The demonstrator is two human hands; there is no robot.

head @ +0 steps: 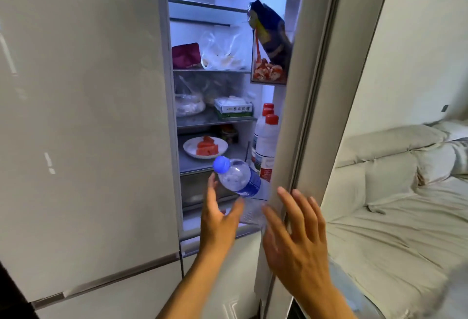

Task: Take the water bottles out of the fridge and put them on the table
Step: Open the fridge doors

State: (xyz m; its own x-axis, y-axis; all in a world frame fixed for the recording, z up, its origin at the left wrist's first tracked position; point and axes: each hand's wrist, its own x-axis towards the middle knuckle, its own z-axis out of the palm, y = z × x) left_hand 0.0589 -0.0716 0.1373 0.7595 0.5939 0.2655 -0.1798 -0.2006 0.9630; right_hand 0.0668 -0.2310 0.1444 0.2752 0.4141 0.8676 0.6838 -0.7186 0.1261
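A clear water bottle (pixel 238 179) with a blue cap and blue label leans out of the lower door bin of the open fridge (pixel 215 90), cap tilted up to the left. My left hand (pixel 220 215) reaches up under it, fingers straight; a fingertip touches its left side and the thumb lies just below the label. My right hand (pixel 296 235) is spread open, its fingertips against the edge of the fridge door (pixel 304 116). Three red-capped pale bottles (pixel 266 139) stand upright in the same door bin, behind the blue-capped one.
The shelves hold a plate of watermelon (pixel 205 147), a carton (pixel 233 108), plastic bags (pixel 222 52) and a dark red pouch (pixel 186 55). A dark snack bag (pixel 271 35) fills the upper door bin. The left fridge door (pixel 83 116) is closed. A pale sofa (pixel 395 204) stands right.
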